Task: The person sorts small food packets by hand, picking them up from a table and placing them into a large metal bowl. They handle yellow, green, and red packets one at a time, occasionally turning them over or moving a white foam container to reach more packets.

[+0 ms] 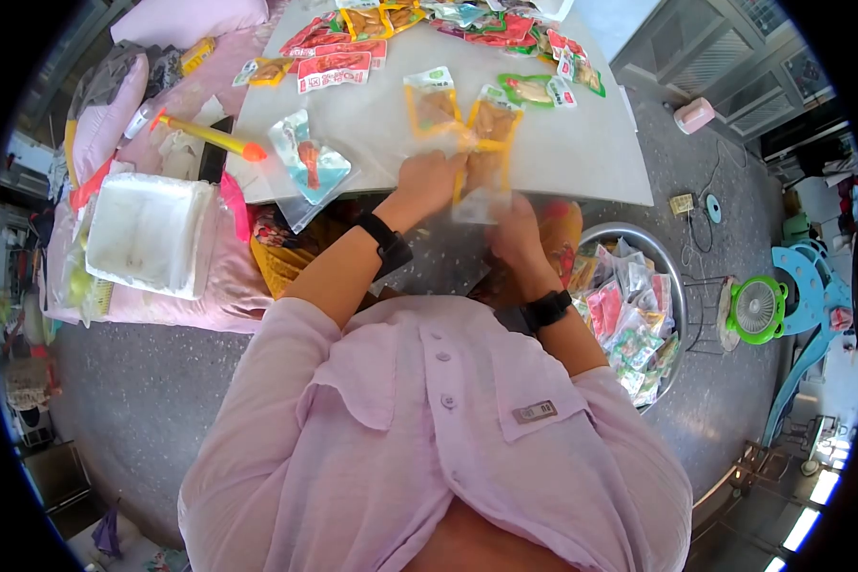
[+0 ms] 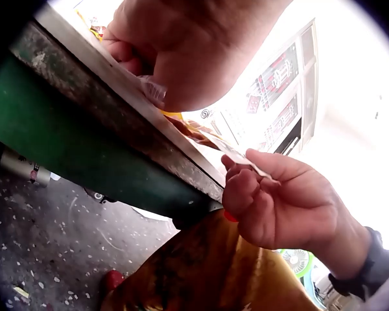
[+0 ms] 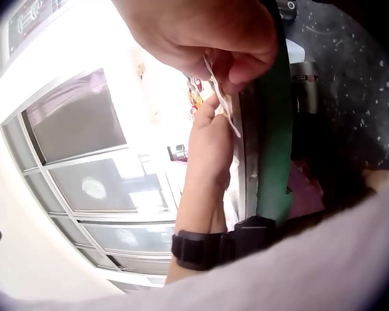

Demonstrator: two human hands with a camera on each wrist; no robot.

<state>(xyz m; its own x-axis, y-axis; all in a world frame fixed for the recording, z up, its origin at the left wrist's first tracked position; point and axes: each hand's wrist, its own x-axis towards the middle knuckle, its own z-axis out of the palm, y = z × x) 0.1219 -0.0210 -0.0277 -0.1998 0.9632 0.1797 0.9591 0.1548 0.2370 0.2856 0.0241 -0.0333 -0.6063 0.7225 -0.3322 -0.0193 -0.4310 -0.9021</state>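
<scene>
My right hand pinches the bottom end of a clear snack packet with a yellow border and brown food inside. The packet, blurred, reaches over the table's near edge. At its left side is my left hand, fingers curled in at the packet's edge. In the left wrist view the right hand grips the packet's pale edge between thumb and fingers. The left hand meets the packet from the other side in the right wrist view. Just beyond lies a second yellow-bordered packet.
A blue-and-white packet lies left on the table. Red packets, a green one and several others line the far side. A metal basin of packets stands right; a white foam box sits left.
</scene>
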